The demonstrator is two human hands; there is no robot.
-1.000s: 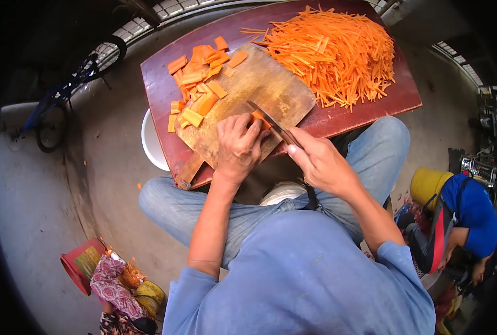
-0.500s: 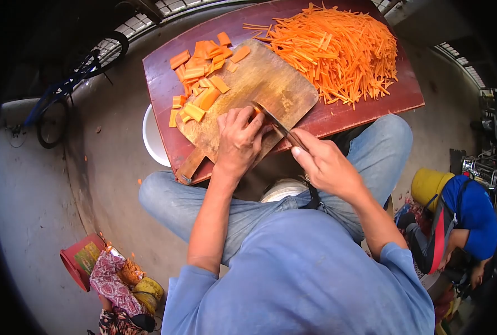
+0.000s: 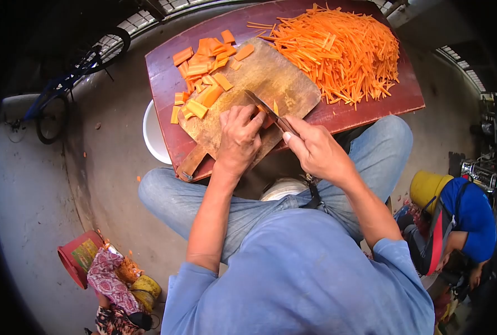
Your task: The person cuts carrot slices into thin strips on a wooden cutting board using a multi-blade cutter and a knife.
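My right hand (image 3: 322,149) is closed round the handle of a knife (image 3: 264,106), its blade pointing up and left over the wooden cutting board (image 3: 276,72). Against the near side of the blade, my left hand (image 3: 240,137) has its fingers bent and pressed down on a carrot piece, mostly hidden under them. A thin carrot strip (image 3: 275,107) stands just right of the blade. Flat carrot pieces (image 3: 206,70) are heaped on the board's left side and the table beside it. A large mound of carrot sticks (image 3: 337,53) lies to the right of the board.
The red table (image 3: 167,89) stands over my crossed legs. A white basin (image 3: 154,137) sits below its left edge. Behind me are a person in blue (image 3: 477,218) by a yellow bucket (image 3: 427,188), and another person near a red bucket (image 3: 72,257). A bicycle (image 3: 53,95) leans left.
The knife and my right hand have shifted slightly left and up. A carrot strip now shows beside the blade. My left hand stays nearly in place.
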